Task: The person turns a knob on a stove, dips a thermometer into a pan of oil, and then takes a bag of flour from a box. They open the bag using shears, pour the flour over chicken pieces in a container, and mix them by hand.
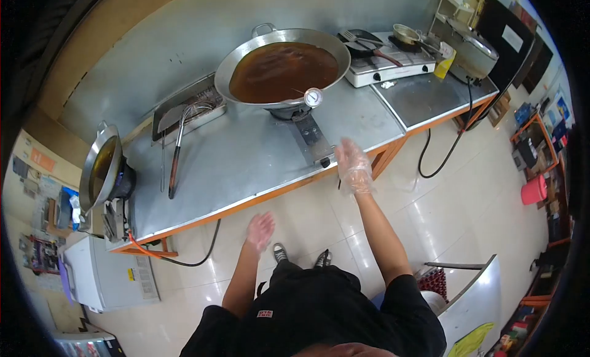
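Two gloved hands were seen empty and spread open, nothing being gripped. The left hand (260, 230) was held low over the tiled floor (455, 215), short of the counter's front edge. The right hand (354, 166), in a thin clear glove, was raised at the front edge of the counter (246, 154), nearest the burner control (313, 138) below the wok (283, 68).

Farther back, the wok was set on its burner near the counter's rear edge, filled almost to the rim with brown oil. It was judged heavy, rigid and probably hot, liable to slosh; the loop handle (263, 30) at its far rim was judged the place for a grip, with a matching one likely opposite. A round dial thermometer (313, 97) was clipped at its near rim.

A long-handled skimmer (178, 148) was laid partly in a flat metal tray (187, 111) toward the left. At the counter's left end a second wok (101, 169) was seen. Beyond, at the right, a white stove (387, 59) was seen carrying pans.
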